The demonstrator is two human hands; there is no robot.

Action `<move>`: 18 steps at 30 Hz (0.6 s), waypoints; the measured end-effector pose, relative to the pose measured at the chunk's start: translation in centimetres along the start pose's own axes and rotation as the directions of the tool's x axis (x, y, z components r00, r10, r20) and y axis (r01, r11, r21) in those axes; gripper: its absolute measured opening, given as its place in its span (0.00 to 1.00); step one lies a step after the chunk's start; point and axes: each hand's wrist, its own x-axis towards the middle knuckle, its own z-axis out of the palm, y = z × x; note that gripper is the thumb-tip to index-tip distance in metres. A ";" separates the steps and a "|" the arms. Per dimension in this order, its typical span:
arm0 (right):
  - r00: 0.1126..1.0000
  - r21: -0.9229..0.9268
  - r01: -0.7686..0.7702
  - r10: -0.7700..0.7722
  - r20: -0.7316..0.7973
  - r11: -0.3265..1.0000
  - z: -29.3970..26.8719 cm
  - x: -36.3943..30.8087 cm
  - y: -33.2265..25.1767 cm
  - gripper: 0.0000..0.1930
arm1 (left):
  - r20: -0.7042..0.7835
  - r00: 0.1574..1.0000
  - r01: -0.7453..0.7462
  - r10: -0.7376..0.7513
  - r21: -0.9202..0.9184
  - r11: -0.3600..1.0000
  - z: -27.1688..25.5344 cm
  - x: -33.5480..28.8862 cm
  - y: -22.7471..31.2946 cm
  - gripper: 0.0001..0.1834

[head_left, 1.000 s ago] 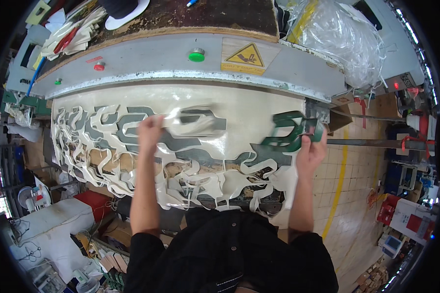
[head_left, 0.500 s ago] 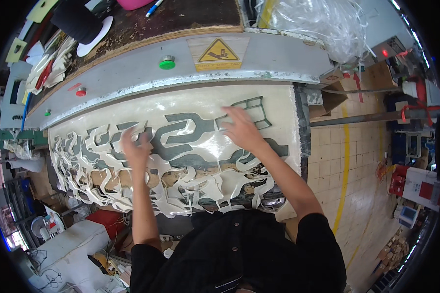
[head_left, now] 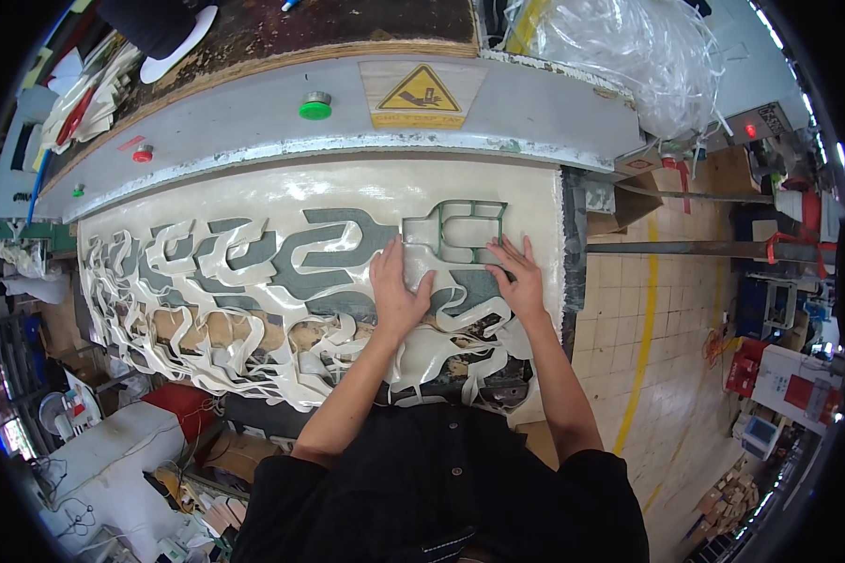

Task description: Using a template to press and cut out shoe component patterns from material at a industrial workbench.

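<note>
A frame-like cutting die point(head_left: 440, 231) with thin green-edged walls lies on a cream sheet point(head_left: 338, 183) at the right of the work surface. My left hand point(head_left: 400, 289) rests by the die's narrow left end, fingers stretched out flat, thumb apart. At the die's lower right corner, my right hand point(head_left: 521, 280) has its thumb and fingertips on the edge. Left of the die, curved cutouts in the sheet bare a dark green surface point(head_left: 333, 218). Curled cream offcut strips point(head_left: 244, 352) hang tangled along the near edge.
A grey machine beam point(head_left: 253, 117) with a green button point(head_left: 315, 106), a red button point(head_left: 143, 153) and a yellow warning sign point(head_left: 420, 94) spans the far side. Clear plastic strips point(head_left: 620, 66) are heaped at the back right. A metal bar point(head_left: 695, 248) juts out on the right.
The die has turned and shifted slightly, now sitting straighter on the sheet. My left hand has moved right to its narrow end; my right hand has gone from its left side to its lower right corner.
</note>
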 end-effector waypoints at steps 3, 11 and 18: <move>1.000 0.002 0.020 -0.020 0.013 1.000 -0.1 0.0 0.5 0.25 | -0.016 1.000 0.025 -0.026 -0.054 0.998 0.0 -0.4 -0.4 0.43; 1.000 -0.033 0.025 -0.025 0.018 0.999 -0.2 -0.4 0.2 0.26 | -0.086 0.994 0.062 -0.067 -0.055 0.997 0.4 -0.7 -0.1 0.41; 0.998 -0.064 0.064 -0.063 0.018 0.996 -0.1 0.0 0.0 0.27 | -0.073 0.993 0.090 -0.094 -0.064 0.994 0.3 -0.3 0.2 0.42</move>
